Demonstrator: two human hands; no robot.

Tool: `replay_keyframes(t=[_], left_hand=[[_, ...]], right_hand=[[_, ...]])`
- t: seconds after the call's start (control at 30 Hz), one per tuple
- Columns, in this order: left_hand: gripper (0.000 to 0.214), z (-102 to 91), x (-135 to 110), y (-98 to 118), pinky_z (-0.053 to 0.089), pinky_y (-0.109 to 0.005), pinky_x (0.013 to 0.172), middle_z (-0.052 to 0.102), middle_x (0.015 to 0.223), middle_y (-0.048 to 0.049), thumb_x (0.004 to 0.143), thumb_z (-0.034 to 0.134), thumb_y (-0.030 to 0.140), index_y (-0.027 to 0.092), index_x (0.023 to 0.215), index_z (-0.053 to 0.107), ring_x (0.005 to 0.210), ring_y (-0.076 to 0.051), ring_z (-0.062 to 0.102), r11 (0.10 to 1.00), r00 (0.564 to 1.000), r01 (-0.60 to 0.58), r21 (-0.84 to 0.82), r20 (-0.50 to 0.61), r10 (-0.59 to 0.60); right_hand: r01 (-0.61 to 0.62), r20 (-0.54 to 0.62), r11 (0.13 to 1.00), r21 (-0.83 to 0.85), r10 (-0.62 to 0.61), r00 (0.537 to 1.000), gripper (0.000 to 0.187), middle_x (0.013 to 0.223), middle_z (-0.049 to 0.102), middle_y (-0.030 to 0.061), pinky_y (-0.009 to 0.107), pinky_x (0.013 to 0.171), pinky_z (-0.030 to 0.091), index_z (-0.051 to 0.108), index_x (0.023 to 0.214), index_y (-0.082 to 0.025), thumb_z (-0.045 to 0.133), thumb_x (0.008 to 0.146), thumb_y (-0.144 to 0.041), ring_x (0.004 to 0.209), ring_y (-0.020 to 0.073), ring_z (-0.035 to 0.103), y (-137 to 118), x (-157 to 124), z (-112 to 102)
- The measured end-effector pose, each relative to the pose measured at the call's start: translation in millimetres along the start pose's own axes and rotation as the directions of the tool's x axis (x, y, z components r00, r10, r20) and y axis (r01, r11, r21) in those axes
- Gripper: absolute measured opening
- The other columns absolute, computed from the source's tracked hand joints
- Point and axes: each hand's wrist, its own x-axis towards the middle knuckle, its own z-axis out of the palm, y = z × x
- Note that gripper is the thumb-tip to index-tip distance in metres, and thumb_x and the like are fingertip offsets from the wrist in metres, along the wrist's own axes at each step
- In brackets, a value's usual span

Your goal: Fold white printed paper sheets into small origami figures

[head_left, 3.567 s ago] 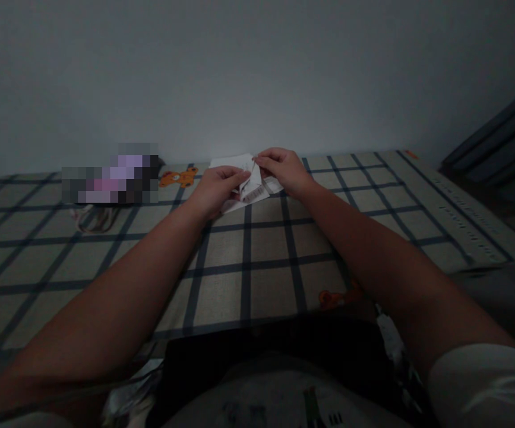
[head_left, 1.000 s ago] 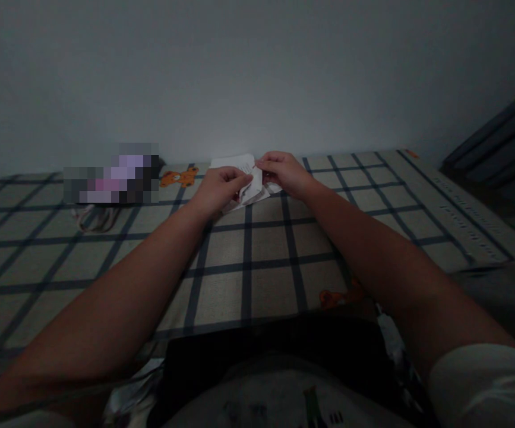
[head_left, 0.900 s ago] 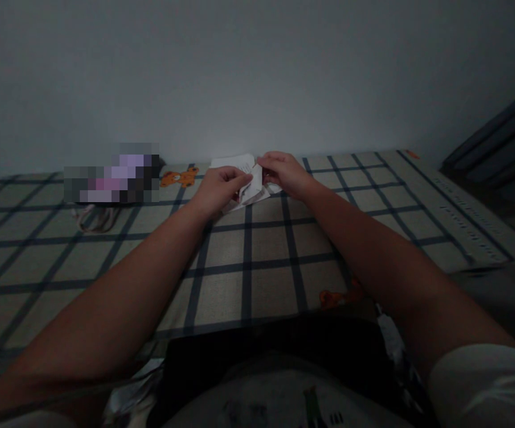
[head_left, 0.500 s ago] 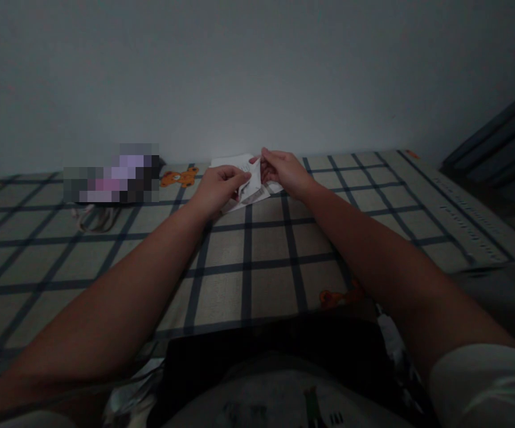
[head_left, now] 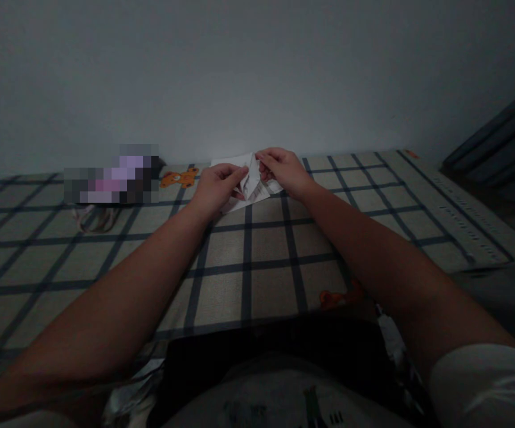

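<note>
Between my two hands is a small folded piece of white paper (head_left: 253, 176), tilted up with creases showing. My left hand (head_left: 218, 185) pinches its left edge between thumb and fingers. At the upper right corner, the thumb and forefinger of my right hand (head_left: 284, 171) close on the same paper, its other fingers curled. Beneath them a flat white sheet (head_left: 230, 160) with faint print lies on the checked tablecloth (head_left: 268, 244); my hands cover part of it.
A pixelated purple and dark object (head_left: 119, 178) lies at the left, with a pale looped strap (head_left: 94, 221) in front. The pale wall (head_left: 257, 71) rises right behind the table. Dark folded cloth (head_left: 502, 148) hangs at the far right.
The folded paper has turned more upright and its folds show differently. My right fingertips have lowered slightly and come a little nearer my left hand.
</note>
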Motion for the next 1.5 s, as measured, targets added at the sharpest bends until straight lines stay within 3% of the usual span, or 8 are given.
replay_keyframes(t=[0.2,0.33,0.47,0.63,0.87,1.0,1.13,1.5], left_hand=[[0.033,-0.3,2.9,-2.4,0.053,-0.022,0.055,0.064,0.073,-0.0016,0.077,0.07,0.048,0.016,0.083,0.068,0.061,-0.01,0.059,0.994,0.994,-0.048,-0.102,-0.106,0.038],[0.039,0.0,1.4,-0.7,0.055,-0.022,0.058,0.066,0.078,-0.0038,0.077,0.068,0.054,0.016,0.082,0.067,0.065,-0.011,0.061,0.99,0.998,-0.023,-0.136,-0.062,0.014],[0.041,1.0,0.2,0.1,0.057,-0.023,0.062,0.071,0.089,-0.0058,0.075,0.071,0.051,0.016,0.095,0.069,0.073,-0.013,0.066,0.992,1.0,0.001,-0.123,-0.003,-0.001],[0.037,0.7,1.1,0.5,0.056,-0.023,0.06,0.071,0.084,-0.0045,0.074,0.073,0.047,0.014,0.091,0.07,0.068,-0.012,0.064,0.991,0.999,-0.002,-0.132,-0.035,-0.003],[0.034,1.3,2.4,-3.4,0.057,-0.023,0.057,0.069,0.076,-0.0037,0.073,0.076,0.045,0.013,0.085,0.071,0.061,-0.011,0.062,0.988,0.998,-0.045,-0.146,-0.043,0.039],[0.036,2.1,1.4,-4.3,0.058,-0.023,0.059,0.071,0.084,-0.0055,0.077,0.072,0.046,0.015,0.096,0.073,0.068,-0.012,0.064,0.984,0.998,-0.054,-0.172,-0.022,0.051],[0.045,2.9,2.2,-4.1,0.06,-0.026,0.066,0.072,0.095,-0.0061,0.076,0.073,0.035,0.018,0.118,0.067,0.076,-0.013,0.067,0.974,0.999,-0.041,-0.222,0.006,0.043],[0.049,1.6,4.6,-8.1,0.058,-0.025,0.068,0.069,0.072,-0.0017,0.075,0.074,0.027,0.016,0.121,0.065,0.062,-0.011,0.065,0.976,0.999,-0.044,-0.214,-0.004,0.045]], right_hand=[[-0.004,0.062,0.999,0.052,0.001,0.998,0.021,0.082,0.057,-0.004,0.018,0.055,0.046,0.055,0.096,-0.022,0.07,0.083,-0.031,0.06,0.0063,0.053,1.6,-2.9,8.1],[-0.035,0.068,0.996,0.076,0.03,0.997,0.019,0.075,0.056,-0.0051,0.017,0.054,0.046,0.049,0.087,-0.022,0.066,0.086,-0.03,0.06,0.0069,0.055,2.7,-1.4,11.8],[-0.024,0.058,0.997,0.078,0.019,0.998,0.023,0.064,0.055,-0.006,0.018,0.056,0.045,0.048,0.081,-0.02,0.067,0.086,-0.031,0.056,0.0069,0.055,1.5,-1.1,9.0],[-0.056,0.061,0.991,0.118,0.049,0.997,0.022,0.063,0.058,-0.005,0.017,0.057,0.045,0.048,0.076,-0.018,0.066,0.087,-0.023,0.055,0.0057,0.055,-0.2,-2.6,9.4],[-0.115,0.217,0.956,0.27,0.056,0.975,0.024,0.071,0.062,-0.0031,0.02,0.057,0.048,0.052,0.084,-0.017,0.072,0.081,-0.031,0.06,0.0083,0.06,6.0,-3.2,12.9],[-0.08,0.172,0.965,0.25,0.037,0.984,0.026,0.071,0.06,-0.0033,0.019,0.057,0.047,0.054,0.082,-0.017,0.073,0.079,-0.034,0.062,0.0074,0.058,9.6,-1.8,10.3],[-0.022,0.089,0.977,0.214,0.002,0.996,0.019,0.075,0.061,-0.0026,0.02,0.06,0.048,0.056,0.084,-0.017,0.07,0.081,-0.031,0.065,0.008,0.058,9.0,-0.2,8.2],[0.09,-0.026,0.995,0.047,-0.089,0.996,0.026,0.066,0.052,-0.0054,0.021,0.058,0.044,0.046,0.074,-0.02,0.07,0.079,-0.027,0.061,0.0076,0.052,6.3,0.8,10.7]])
